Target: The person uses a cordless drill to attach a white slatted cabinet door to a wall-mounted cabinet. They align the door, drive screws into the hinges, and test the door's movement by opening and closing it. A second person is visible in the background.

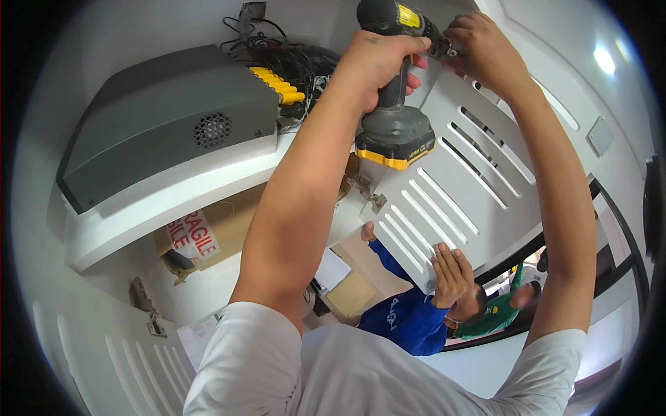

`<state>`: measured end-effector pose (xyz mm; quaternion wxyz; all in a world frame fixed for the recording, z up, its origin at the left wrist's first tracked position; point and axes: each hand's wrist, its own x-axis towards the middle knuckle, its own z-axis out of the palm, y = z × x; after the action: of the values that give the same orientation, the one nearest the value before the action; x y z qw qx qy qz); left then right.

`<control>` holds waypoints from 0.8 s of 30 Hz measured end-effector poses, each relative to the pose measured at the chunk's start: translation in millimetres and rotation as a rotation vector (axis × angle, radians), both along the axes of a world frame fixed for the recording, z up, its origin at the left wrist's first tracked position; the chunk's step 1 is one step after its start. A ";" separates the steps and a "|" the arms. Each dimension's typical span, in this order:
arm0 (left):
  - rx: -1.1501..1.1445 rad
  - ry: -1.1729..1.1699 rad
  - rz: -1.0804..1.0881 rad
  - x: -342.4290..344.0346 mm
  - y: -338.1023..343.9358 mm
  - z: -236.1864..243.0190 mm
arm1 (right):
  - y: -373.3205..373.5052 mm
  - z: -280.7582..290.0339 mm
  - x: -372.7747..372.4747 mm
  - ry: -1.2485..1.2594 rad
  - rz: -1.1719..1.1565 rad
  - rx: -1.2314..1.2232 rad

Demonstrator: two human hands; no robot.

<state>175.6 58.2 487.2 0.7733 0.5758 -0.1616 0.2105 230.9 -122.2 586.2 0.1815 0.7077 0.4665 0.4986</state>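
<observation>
Left hand grips a black-and-yellow cordless drill. Right hand curls at its dark round chuck; grasp undeterminable.

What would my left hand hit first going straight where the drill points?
Most likely your right hand, its fingers at the front of the drill your left hand grips; exact depth is unclear.

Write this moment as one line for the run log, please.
left hand: grips drill | right hand: at its chuck | co-worker's hand: on slotted panel | grey box: on shelf
</observation>
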 end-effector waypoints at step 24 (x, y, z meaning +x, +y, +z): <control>0.158 -0.300 0.284 -175.2 -12.7 -115.2 | 33.3 -424.2 -24.6 1.054 -0.031 0.672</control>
<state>0.4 45.4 372.1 0.6556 0.6139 -0.2082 0.3873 206.2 -88.9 161.9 -0.2981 0.8837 0.3008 0.1994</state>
